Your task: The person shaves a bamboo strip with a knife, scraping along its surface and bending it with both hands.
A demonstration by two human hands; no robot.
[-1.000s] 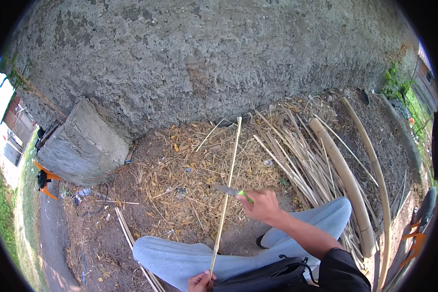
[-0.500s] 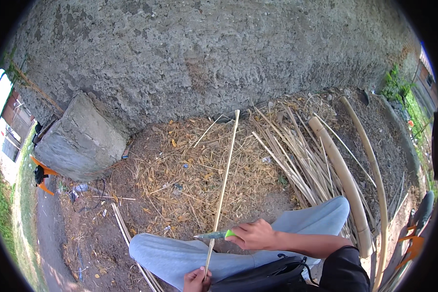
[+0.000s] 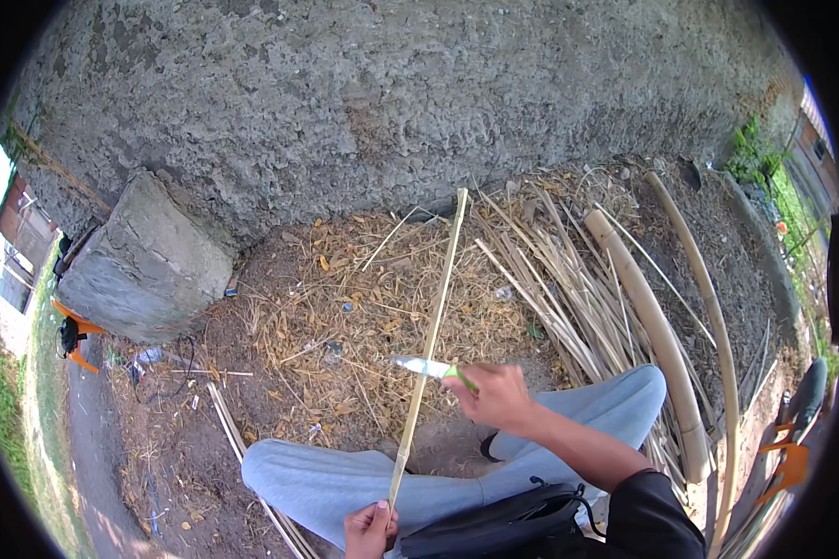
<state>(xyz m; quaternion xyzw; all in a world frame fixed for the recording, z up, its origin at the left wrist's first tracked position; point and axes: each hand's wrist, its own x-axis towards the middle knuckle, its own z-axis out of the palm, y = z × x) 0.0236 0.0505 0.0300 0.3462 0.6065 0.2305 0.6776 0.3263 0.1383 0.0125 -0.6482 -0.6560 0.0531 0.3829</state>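
The left hand (image 3: pixel 371 527), at the 6 o'clock edge of the view, was clenched around the lower end of a bamboo strip (image 3: pixel 431 340). The strip ran up toward 12 o'clock, over the grey-trousered knee (image 3: pixel 317 475), its far tip near the concrete wall (image 3: pixel 391 112). The right hand (image 3: pixel 499 396), forearm extending from 5 o'clock, grasped a green-handled knife (image 3: pixel 431 369), blade pointing toward 9 o'clock and meeting the strip at mid-length.
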